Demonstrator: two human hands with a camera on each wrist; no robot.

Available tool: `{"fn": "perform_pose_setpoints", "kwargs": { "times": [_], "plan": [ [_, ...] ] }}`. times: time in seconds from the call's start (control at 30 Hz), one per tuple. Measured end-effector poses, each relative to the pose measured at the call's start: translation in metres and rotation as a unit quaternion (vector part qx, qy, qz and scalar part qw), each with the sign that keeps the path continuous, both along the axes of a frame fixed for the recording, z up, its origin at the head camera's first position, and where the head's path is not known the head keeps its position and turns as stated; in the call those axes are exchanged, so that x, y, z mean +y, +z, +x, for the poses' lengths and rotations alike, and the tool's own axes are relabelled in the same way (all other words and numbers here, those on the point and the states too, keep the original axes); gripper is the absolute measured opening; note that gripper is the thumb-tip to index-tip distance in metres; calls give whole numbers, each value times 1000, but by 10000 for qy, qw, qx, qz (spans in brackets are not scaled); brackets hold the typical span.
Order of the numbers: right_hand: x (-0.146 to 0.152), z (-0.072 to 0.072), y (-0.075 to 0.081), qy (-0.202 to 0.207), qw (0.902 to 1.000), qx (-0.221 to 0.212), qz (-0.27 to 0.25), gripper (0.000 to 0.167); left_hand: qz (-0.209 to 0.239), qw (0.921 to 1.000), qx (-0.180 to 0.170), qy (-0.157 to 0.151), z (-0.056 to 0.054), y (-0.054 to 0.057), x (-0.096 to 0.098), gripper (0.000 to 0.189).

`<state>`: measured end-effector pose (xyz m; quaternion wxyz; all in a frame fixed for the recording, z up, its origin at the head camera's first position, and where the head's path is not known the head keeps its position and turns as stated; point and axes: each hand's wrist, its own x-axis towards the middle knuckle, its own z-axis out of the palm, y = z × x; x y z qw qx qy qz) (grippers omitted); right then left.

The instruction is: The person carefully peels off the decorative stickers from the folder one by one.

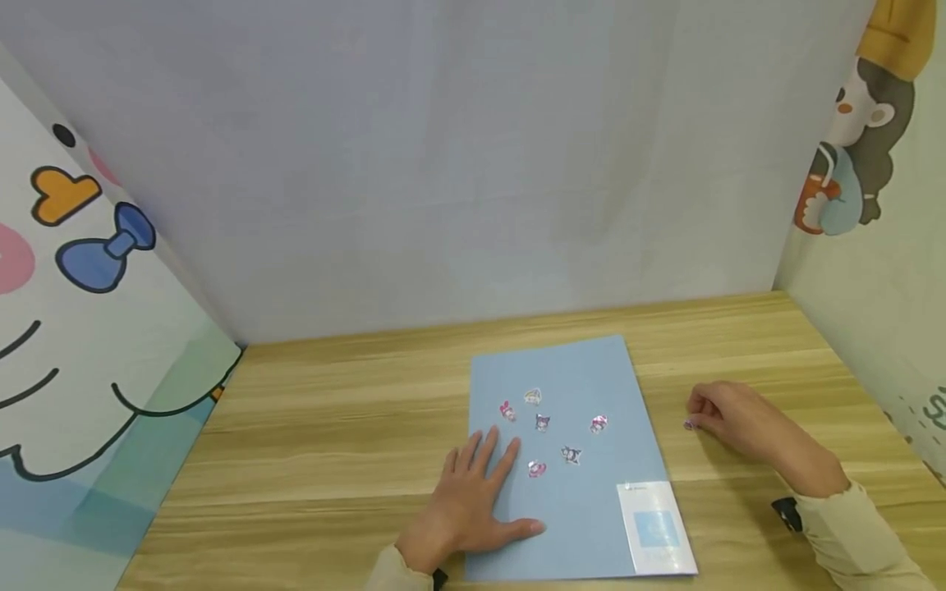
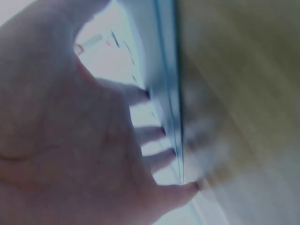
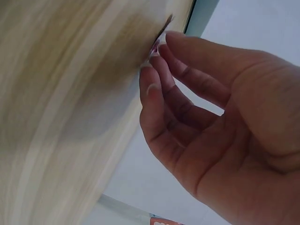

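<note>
A light blue folder (image 1: 569,525) lies on the table, with several small cartoon stickers (image 1: 571,455) scattered over its upper half. My left hand (image 1: 473,501) rests spread on its left side, the thumb pointing across the cover. In the left wrist view, the fingertips of that hand (image 2: 93,122) reach the folder's edge (image 2: 166,70). To the right of the folder, my right hand (image 1: 746,423) pinches a small sticker (image 1: 690,424) between thumb and fingers, close to the tabletop. The right wrist view shows this sticker (image 3: 157,42) edge-on, partly hidden by the fingertips.
A white label with a blue square (image 1: 656,529) covers the folder's lower right corner. The wood-grain table (image 1: 332,443) meets a pale cloth wall (image 1: 473,180) at the back. Printed cartoon panels (image 1: 133,328) stand on both sides.
</note>
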<state>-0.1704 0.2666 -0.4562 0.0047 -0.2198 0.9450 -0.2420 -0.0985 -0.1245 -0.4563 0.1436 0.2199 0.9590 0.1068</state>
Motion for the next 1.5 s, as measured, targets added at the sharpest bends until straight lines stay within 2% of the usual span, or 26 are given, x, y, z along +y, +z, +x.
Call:
{"fn": "perform_pose_setpoints", "kwargs": {
  "times": [0.1, 0.2, 0.4, 0.6, 0.9, 1.17, 1.5],
  "plan": [
    [1, 0, -2, 0, 10000, -16, -72, 15, 139, 9997, -197, -32, -3, 2, -4, 103],
    [1, 1, -1, -26, 9997, -219, -116, 15, 208, 9992, -340, -43, -4, 2, -8, 104],
    [0, 2, 3, -89, 9978, -632, -193, 15, 264, 9991, -336, -32, -4, 1, -9, 104],
    [-1, 1, 4, -154, 9968, -766, -152, 16, 256, 9991, -325, -50, -5, -1, -8, 105],
    [-14, 5, 1, -157, 9998, 110, 113, 17, 179, 9994, -289, -53, -5, 1, -7, 104],
    [-24, 5, 4, -116, 9996, 237, 59, 16, 194, 9994, -270, -52, -5, 0, -7, 104],
    [-48, 3, 16, -117, 9986, 510, -93, 11, 163, 9995, -259, -52, -5, -2, -8, 105]
  ]
}}
